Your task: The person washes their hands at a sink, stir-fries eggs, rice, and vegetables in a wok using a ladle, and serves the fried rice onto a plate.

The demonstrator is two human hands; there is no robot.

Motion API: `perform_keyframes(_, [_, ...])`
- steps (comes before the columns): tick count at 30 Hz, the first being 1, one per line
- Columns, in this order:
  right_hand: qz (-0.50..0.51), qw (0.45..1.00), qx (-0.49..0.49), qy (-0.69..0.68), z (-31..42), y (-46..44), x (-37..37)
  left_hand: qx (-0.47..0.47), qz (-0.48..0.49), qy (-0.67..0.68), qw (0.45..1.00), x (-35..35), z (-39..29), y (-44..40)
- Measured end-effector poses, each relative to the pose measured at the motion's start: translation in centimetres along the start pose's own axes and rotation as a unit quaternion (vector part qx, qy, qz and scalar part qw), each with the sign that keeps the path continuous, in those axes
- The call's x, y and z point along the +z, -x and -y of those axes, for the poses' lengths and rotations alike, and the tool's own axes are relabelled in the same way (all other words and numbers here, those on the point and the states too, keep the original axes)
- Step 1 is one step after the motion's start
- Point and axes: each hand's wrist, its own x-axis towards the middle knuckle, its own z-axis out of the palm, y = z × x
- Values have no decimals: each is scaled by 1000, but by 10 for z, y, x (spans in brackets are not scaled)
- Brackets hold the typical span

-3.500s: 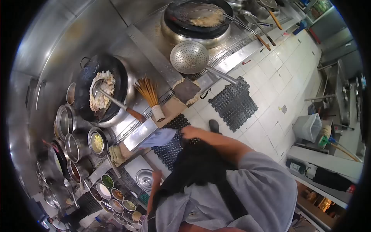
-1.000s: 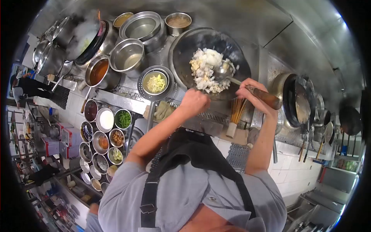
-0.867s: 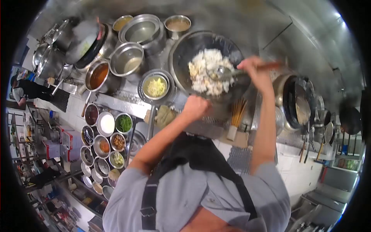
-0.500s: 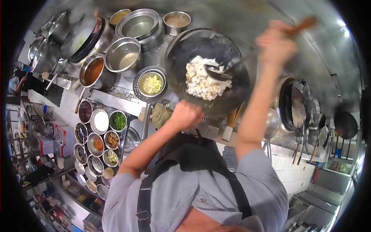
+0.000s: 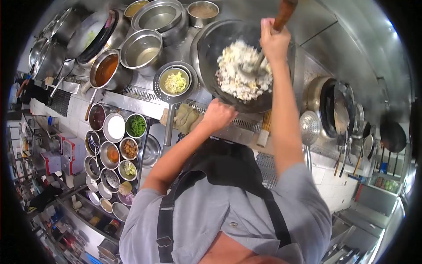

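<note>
Head view, left to right: saucepan (image 5: pixel 123 81) of orange liquid, then a small bowl (image 5: pixel 161 83) of chopped yellow bits sitting in a strainer (image 5: pixel 169 127). Folded cloth (image 5: pixel 185 118) just beside the left wrist.

Left hand (image 5: pixel 220 115): fist, fingers curled in at the wok's near rim. Can't tell if it has hold of the metal. If that grip is loose, the wok could rock under the ladle; if it's bare on hot rim, burn risk.

Wok (image 5: pixel 210 50): white, rice-like food (image 5: pixel 239 66) heaped inside, ladle (image 5: pixel 257 65) dipped into it. A hard sideways push could flick grains over the edge; leaving the heap in one spot could scorch the bottom.

Right hand (image 5: pixel 276 43): closed round the ladle handle, handle steep. Slip there and the ladle drops.

Brush (image 5: pixel 263 137) sits near the right forearm, skimmer (image 5: pixel 310 127) further right. A wide elbow swing could knock either.
</note>
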Motion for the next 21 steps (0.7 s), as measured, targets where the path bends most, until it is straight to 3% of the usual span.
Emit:
perform_keyframes(1, [26,999,19,-13,0,-7,-2,12,-22,-9,1000,23,7,24])
perform_keyframes(2, [48,995,79,-41,45,-23,-26,28,-51,-22,998,36,19,38])
perform_keyframes(3, [47,996,56,-44,61,-39,-48,21,-40,-19,999,38,20,60])
perform_keyframes(4, [50,997,36,-47,70,-51,-70,18,-27,-2,999,27,10,65])
perform_keyframes(6, [-2,980,62,-189,94,-55,-92,0,-3,31,1000,-20,-14,61])
perform_keyframes(7, [-32,988,46,-146,97,-41,-88,7,16,19,1000,-37,-21,40])
perform_keyframes(8, [-66,992,31,-101,99,-20,-78,28,-54,22,998,-38,-21,18])
perform_keyframes(9, [-104,993,9,-57,100,-3,-63,20,-55,22,998,-31,-14,-5])
perform_keyframes(10, [-90,995,33,20,92,15,-39,13,-58,22,998,-25,-10,-19])
perform_keyframes(12, [-86,982,-156,68,-13,28,18,7,-26,-29,999,13,0,-8])
perform_keyframes(13, [-11,995,-86,49,1,20,12,6,-4,-51,999,29,-1,1])
perform_keyframes(16, [46,995,83,-17,61,-27,-55,-24,101,-37,994,22,-3,61])
perform_keyframes(18, [-10,986,48,-159,79,-37,-79,-5,34,-5,999,-10,-18,51])
perform_keyframes(21, [-55,990,-26,-130,119,12,-63,9,-39,20,999,-45,-30,1])
